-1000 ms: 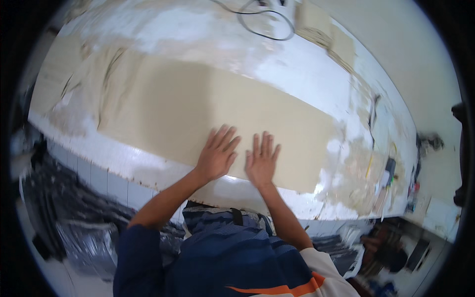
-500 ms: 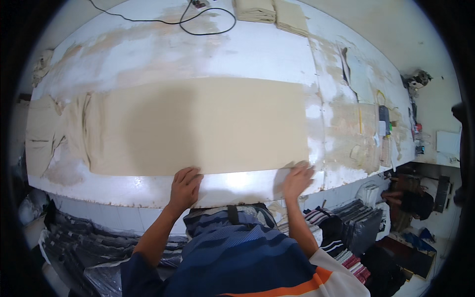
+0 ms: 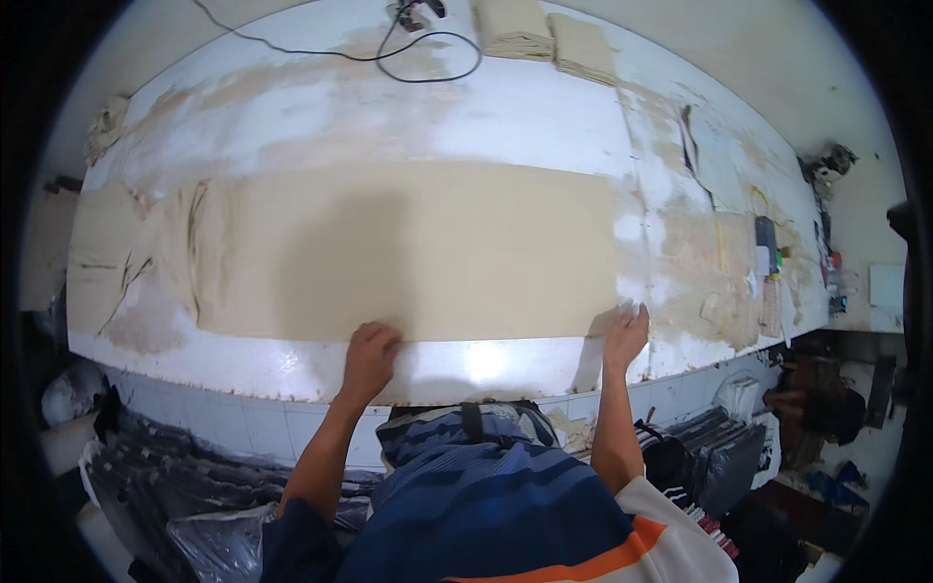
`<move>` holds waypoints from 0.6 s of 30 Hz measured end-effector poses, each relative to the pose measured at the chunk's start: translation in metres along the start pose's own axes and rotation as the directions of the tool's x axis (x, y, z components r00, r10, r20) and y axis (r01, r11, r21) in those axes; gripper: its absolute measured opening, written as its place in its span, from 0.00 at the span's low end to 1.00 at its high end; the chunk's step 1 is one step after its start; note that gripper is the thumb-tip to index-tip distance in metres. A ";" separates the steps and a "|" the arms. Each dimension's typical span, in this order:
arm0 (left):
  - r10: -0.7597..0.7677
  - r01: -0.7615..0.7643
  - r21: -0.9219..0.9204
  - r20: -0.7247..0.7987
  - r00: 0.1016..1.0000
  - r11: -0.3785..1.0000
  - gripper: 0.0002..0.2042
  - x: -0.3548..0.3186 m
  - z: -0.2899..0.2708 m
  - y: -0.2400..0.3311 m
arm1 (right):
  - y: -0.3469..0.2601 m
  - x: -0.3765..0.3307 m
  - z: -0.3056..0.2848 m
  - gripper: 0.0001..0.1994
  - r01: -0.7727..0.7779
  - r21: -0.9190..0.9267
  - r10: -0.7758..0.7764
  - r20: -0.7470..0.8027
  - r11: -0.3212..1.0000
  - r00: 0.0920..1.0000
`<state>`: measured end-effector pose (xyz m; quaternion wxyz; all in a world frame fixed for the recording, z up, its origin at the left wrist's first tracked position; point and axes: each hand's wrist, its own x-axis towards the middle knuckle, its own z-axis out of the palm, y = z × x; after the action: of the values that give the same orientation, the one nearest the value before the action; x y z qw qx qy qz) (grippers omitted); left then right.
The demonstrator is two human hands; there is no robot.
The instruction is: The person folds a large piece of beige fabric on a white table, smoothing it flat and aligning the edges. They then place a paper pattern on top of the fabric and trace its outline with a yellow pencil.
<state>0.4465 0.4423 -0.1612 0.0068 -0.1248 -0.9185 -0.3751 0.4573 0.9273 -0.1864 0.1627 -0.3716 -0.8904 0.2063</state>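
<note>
A long beige cloth [image 3: 505,253] lies spread flat across the white table, its left part gathered into folds. At its near edge, left of the middle, my left hand [image 3: 371,352] is closed, with bent fingers on the cloth's border; its fingertips are partly hidden. My right hand [image 3: 627,335] is by the cloth's near right corner, fingers raised and apart, with nothing visible in them. Further left, more bunched beige cloth [image 3: 102,243] joins the folded end.
Two folded beige cloth stacks [image 3: 515,29] sit at the far edge, beside a looped black cable [image 3: 428,80]. Small tools [image 3: 766,243] lie on the right side of the worn table [image 3: 292,374]. Plastic-wrapped dark garments [image 3: 214,486] are below. Another person [image 3: 826,413] is at the right.
My right hand has shifted right, off the cloth's near edge to its corner, fingers lifted. My left hand's fingers have curled more at the edge. The view has shifted slightly.
</note>
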 end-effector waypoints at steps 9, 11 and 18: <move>-0.086 0.065 -0.327 -0.051 0.995 0.943 0.05 -0.011 0.042 0.052 | 0.032 0.008 -0.018 0.13 -0.194 0.154 0.140 0.306 0.969 0.942; -0.180 0.235 -0.424 0.166 0.970 0.875 0.06 -0.007 0.064 0.078 | 0.029 0.006 -0.015 0.11 -0.216 0.122 0.175 0.281 0.969 0.944; -0.064 0.873 -0.478 0.872 0.485 0.099 0.20 0.026 0.138 0.155 | 0.009 0.023 -0.045 0.11 -0.288 0.417 0.098 0.422 0.862 0.902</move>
<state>0.4690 0.6502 -0.1508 -0.5296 0.1123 -0.4317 -0.7215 0.4674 0.9612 -0.1487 0.0471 -0.3620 -0.7853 0.5000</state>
